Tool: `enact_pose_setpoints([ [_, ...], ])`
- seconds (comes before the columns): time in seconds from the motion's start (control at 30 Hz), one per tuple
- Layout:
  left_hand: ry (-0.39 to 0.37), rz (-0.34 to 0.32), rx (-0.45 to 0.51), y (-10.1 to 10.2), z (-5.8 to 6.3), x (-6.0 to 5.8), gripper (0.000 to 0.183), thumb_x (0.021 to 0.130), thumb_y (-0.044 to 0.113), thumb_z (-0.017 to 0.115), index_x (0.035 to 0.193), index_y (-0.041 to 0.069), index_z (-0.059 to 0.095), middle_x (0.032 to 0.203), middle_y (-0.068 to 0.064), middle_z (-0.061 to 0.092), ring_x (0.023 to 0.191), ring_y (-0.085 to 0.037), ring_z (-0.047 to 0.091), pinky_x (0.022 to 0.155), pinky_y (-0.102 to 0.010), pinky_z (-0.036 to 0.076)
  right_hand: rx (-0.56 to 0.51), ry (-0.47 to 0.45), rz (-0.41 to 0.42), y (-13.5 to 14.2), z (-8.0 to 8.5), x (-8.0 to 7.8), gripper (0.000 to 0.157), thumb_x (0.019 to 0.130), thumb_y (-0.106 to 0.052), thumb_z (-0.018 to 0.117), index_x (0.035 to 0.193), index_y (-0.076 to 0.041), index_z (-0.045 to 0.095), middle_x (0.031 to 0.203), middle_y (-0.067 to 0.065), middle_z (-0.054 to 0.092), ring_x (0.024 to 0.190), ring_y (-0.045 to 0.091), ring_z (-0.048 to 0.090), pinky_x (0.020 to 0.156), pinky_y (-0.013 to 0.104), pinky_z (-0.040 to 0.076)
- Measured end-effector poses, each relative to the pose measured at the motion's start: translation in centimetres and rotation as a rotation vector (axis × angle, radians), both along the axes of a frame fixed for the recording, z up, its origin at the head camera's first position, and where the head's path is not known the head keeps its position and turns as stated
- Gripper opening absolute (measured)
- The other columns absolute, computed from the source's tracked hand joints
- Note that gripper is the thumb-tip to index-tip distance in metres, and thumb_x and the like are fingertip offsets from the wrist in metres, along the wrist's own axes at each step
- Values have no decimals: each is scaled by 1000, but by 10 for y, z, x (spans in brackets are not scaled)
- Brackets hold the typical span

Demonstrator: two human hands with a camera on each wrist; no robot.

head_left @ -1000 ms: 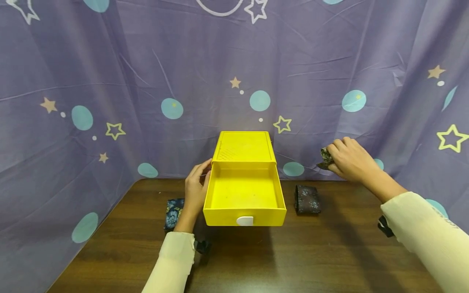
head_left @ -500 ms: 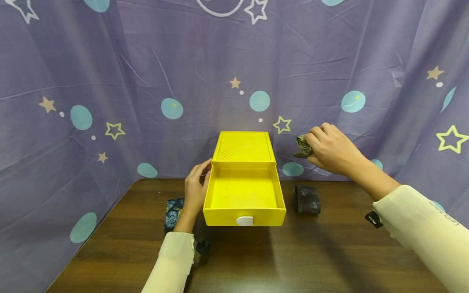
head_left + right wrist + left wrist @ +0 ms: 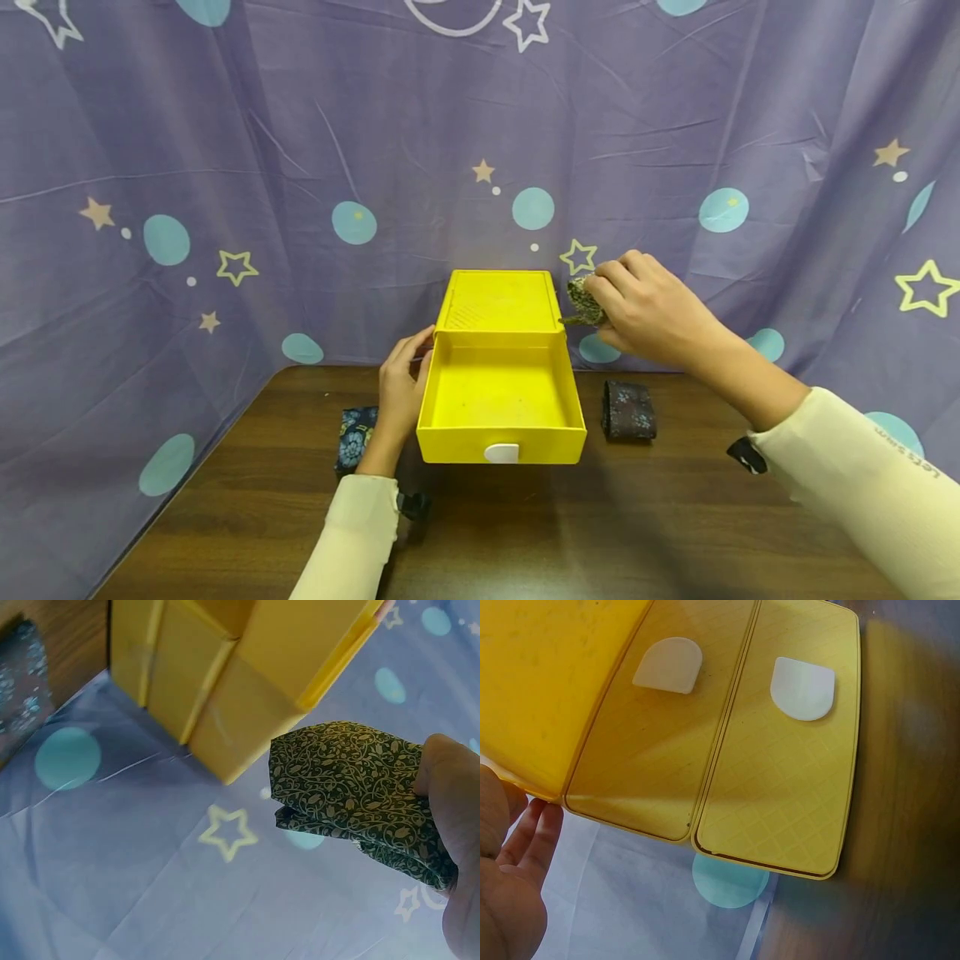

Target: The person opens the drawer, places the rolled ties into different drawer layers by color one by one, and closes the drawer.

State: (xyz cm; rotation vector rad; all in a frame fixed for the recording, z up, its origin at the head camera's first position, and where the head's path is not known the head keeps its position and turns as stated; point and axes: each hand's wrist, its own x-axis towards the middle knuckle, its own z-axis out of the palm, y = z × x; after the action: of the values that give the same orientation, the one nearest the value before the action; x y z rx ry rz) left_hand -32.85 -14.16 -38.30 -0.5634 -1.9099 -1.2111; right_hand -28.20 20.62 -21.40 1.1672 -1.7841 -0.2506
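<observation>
A yellow drawer unit (image 3: 501,300) stands mid-table with its top drawer (image 3: 457,445) pulled out; no contents show inside. Two lower drawers with white knobs (image 3: 802,688) are pushed in, as the left wrist view shows. My left hand (image 3: 401,387) rests against the unit's left side, fingertips (image 3: 549,817) touching near its edge. My right hand (image 3: 652,312) pinches a folded dark green cloth (image 3: 341,776) with a pale leafy pattern. In the head view the cloth is raised beside the unit's top right edge; whether they touch I cannot tell.
A folded dark brown floral cloth (image 3: 629,411) lies on the wooden table (image 3: 675,517) right of the unit. A folded navy floral cloth (image 3: 352,437) lies at the left, partly behind the left forearm. A purple patterned curtain (image 3: 420,125) hangs behind.
My right hand has carried the green cloth leftward and somewhat up, from over the table's right side to beside the drawer unit. The left hand and the drawer stay put.
</observation>
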Motion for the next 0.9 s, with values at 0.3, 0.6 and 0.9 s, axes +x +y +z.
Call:
enact_pose_setpoints([
  [0.3,14,-1,-3,0,-1,-1,36,102,5,61,138,2,64,118,-14,67,104,-28,68,86,-46,60,-9,15,39,-28,2,19,36,75,-11,56,106,6,62,97,19,62,80,38,52,68,45,46],
  [0.6,11,5,-13,-2,-1,-1,37,102,5,61,139,6,64,118,-13,68,105,-28,67,90,-44,58,4,15,67,-52,1,36,37,75,-8,65,109,6,62,99,20,62,84,39,53,72,46,48],
  [0.9,6,6,-12,-2,-2,-2,37,102,5,61,138,4,64,119,-13,67,106,-27,67,90,-44,58,30,35,54,-76,-9,41,33,75,-10,63,105,3,61,96,15,60,81,34,51,69,40,46],
])
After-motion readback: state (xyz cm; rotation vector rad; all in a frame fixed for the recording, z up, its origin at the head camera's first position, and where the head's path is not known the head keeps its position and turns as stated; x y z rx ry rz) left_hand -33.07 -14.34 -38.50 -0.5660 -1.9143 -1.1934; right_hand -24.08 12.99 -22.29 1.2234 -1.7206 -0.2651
